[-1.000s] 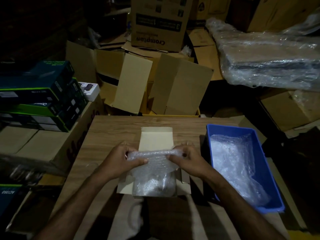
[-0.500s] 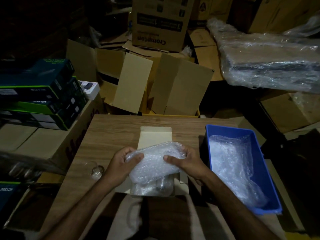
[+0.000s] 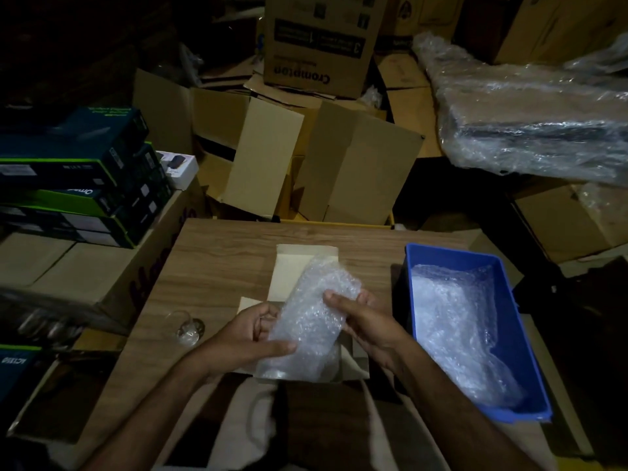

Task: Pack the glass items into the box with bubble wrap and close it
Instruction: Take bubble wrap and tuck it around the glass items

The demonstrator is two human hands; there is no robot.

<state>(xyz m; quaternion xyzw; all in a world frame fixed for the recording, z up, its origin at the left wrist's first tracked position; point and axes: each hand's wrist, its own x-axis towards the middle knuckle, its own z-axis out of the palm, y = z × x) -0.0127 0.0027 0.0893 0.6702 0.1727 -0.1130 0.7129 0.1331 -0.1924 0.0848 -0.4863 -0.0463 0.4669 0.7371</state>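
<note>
Bubble wrap (image 3: 314,321), a long bundle, is held tilted over the open box (image 3: 307,266) at the table's (image 3: 221,253) middle. Left hand (image 3: 248,334) and right hand (image 3: 363,321) both curl around it. A glass (image 3: 187,329) stands by the left edge.

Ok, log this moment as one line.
both hands grip bubble-wrapped bundle | over open box | bare glass on table | blue bin holds wrap

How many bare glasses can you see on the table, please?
1: a glass stands on the table, left of the box. The bubble wrap bundle may hide another.
</note>
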